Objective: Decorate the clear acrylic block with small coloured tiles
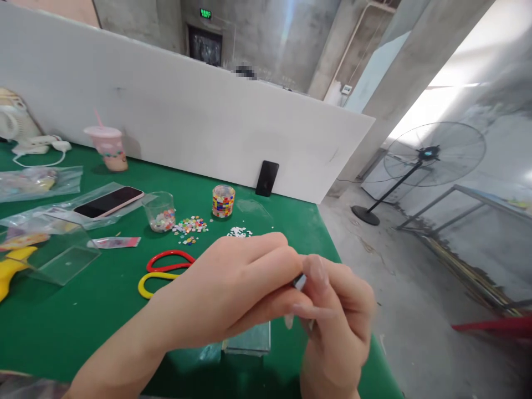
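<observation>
My left hand [233,288] and my right hand [338,318] meet above the green table [83,321], near its right edge. Both have their fingers curled and pinch a small grey-and-white object [299,281] between them; most of it is hidden. Under the hands lies a clear plastic piece [249,339]. Beyond them are red-and-yellow scissor handles [164,269], scattered small coloured tiles [191,226] and white tiles [239,232], a clear cup with tiles [160,211], and a small cup covered in coloured mosaic [223,200].
A phone [108,201] lies on clear bags at the left, a pink drink cup [108,147] farther back. A black phone [266,178] leans on the white divider board [187,116]. A clear box [62,255] and a yellow tool [10,269] sit left. A standing fan [432,155] is on the concrete floor.
</observation>
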Tool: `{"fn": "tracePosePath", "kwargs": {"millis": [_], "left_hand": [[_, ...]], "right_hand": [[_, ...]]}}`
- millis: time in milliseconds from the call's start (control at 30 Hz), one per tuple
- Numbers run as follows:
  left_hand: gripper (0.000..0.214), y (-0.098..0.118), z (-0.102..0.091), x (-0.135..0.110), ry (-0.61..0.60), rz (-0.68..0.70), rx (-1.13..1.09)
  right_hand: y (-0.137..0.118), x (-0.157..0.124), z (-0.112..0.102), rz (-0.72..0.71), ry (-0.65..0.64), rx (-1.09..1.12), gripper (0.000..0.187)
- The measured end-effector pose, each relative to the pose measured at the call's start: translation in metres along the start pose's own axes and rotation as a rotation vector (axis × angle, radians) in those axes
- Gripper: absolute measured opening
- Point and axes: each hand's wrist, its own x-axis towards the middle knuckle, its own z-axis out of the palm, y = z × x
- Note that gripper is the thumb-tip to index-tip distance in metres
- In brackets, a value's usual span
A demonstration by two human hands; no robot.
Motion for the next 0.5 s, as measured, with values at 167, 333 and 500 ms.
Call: {"fn": "tracePosePath", "kwargs": {"millis": [167, 333, 500], "left_hand": [[0.029, -0.008, 0.008, 0.002, 0.044, 0.057, -0.021], [0.022, -0.006, 0.011, 0.005, 0.064, 0.036, 0.041], [0.026, -0.004, 0.011, 0.007, 0.121, 0.028, -0.092]], "right_hand": [[0.005, -0.001, 0.002, 0.013, -0.049, 0.175, 0.042], [0.009, -0.007, -0.003, 0.196, -0.095, 0.310, 0.040], [0.008, -0.003, -0.009, 0.289, -0.266, 0.469, 0.033]]}}
